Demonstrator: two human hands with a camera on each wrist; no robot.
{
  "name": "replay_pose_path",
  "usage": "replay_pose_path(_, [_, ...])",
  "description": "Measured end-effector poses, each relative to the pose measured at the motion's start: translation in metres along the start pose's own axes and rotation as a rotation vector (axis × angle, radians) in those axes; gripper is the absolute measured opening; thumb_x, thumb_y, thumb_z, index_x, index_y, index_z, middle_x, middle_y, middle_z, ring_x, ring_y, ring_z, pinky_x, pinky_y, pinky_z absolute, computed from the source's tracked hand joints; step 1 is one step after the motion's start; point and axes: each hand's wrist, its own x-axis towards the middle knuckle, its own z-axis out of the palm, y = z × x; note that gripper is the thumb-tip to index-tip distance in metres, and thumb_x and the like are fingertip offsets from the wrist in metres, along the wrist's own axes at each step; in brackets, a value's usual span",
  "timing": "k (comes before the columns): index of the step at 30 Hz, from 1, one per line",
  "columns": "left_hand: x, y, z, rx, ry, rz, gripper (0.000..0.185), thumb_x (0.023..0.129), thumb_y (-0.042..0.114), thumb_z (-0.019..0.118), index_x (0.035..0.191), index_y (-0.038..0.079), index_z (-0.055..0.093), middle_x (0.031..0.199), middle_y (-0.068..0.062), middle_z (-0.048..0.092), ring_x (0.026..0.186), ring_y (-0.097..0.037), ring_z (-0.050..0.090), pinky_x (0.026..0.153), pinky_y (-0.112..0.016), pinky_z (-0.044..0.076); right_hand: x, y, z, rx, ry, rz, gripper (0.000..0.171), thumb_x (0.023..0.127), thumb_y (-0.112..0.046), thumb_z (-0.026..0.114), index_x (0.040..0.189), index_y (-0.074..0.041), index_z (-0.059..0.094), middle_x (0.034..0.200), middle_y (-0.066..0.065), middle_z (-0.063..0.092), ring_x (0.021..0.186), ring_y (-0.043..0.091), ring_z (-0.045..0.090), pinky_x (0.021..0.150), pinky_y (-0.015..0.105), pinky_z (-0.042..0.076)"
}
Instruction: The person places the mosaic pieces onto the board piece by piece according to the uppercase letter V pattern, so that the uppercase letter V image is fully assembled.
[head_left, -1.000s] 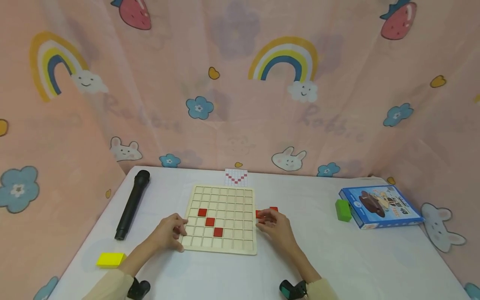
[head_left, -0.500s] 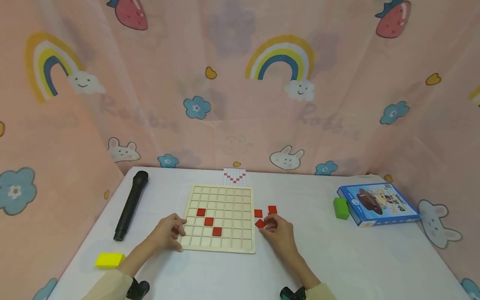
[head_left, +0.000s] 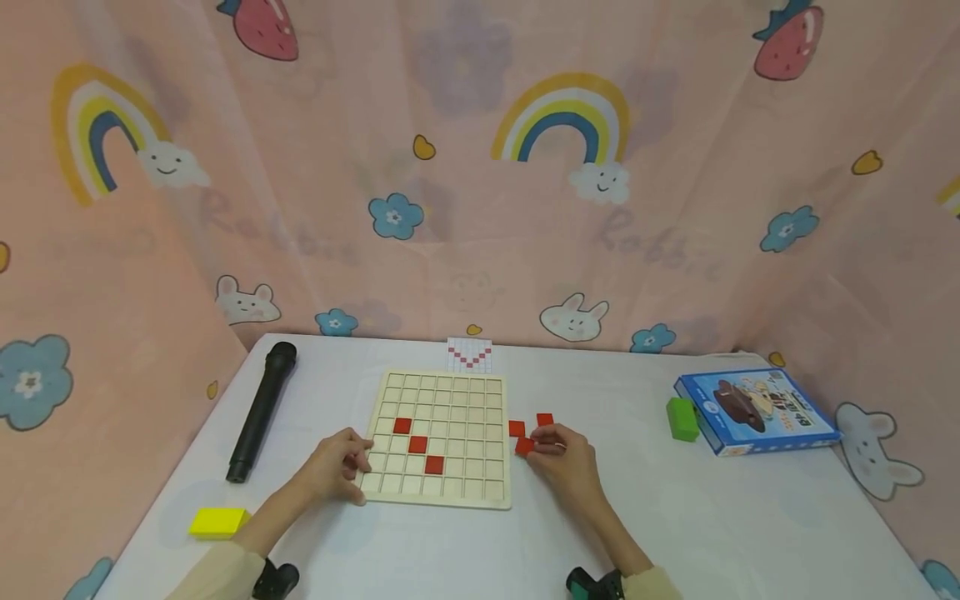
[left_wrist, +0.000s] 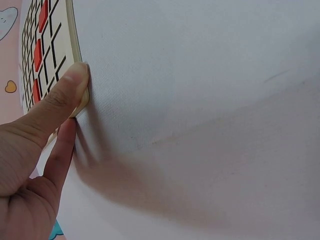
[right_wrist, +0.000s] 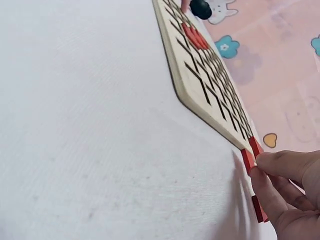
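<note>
A cream grid board (head_left: 465, 494) lies on the white table with three red square tiles (head_left: 417, 444) set diagonally in its cells. My left hand (head_left: 330, 469) holds the board's near left corner; in the left wrist view the thumb (left_wrist: 70, 82) lies over that corner and a finger is below it. Just off the board's right side, my right hand (head_left: 568, 467) pinches a red tile (right_wrist: 248, 161) between thumb and forefinger. Two more red tiles are close by, one beside the board (head_left: 517, 428) and one farther right (head_left: 545, 419).
Behind the board stands a small pattern card (head_left: 470, 356) with a red V. A black microphone-like stick (head_left: 262, 412) and a yellow block (head_left: 218, 523) lie at left. On the right, a green block (head_left: 682, 419) is beside a blue box (head_left: 757, 412).
My right hand has drawn back slightly to the right, with the red tile at its fingertips shifting right too; the tiles it covered earlier now show. My left hand stays on the board.
</note>
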Motion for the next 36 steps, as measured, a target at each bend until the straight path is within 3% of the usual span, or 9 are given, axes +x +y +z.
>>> replay_pose_path(12, [-0.001, 0.0, 0.0, -0.018, 0.004, -0.004, 0.041, 0.047, -0.014, 0.086, 0.068, 0.006, 0.058, 0.113, -0.009, 0.061, 0.078, -0.014, 0.051, 0.063, -0.022, 0.046, 0.012, -0.014, 0.008, 0.229, -0.071, 0.07, 0.03, 0.076, 0.008, 0.074, 0.105, 0.005, 0.064, 0.103, 0.016, 0.068, 0.09, 0.026, 0.067, 0.077, 0.027, 0.054])
replay_pose_path(24, [0.001, 0.001, 0.001, -0.023, 0.009, -0.012, 0.041, 0.047, -0.014, 0.086, 0.067, 0.007, 0.058, 0.113, -0.009, 0.061, 0.078, -0.014, 0.05, 0.063, -0.022, 0.045, 0.023, -0.026, 0.025, 0.27, -0.115, 0.033, 0.032, 0.078, 0.003, 0.075, 0.107, 0.006, 0.063, 0.102, 0.018, 0.066, 0.086, 0.023, 0.067, 0.077, 0.027, 0.054])
replay_pose_path(36, [0.0, -0.001, 0.0, -0.015, 0.005, 0.026, 0.041, 0.046, -0.013, 0.087, 0.068, 0.007, 0.058, 0.11, -0.01, 0.061, 0.078, -0.014, 0.051, 0.062, -0.021, 0.044, 0.037, -0.037, 0.046, 0.291, -0.171, 0.049, 0.03, 0.08, -0.003, 0.075, 0.108, 0.001, 0.064, 0.105, 0.013, 0.068, 0.091, 0.024, 0.068, 0.082, 0.03, 0.053])
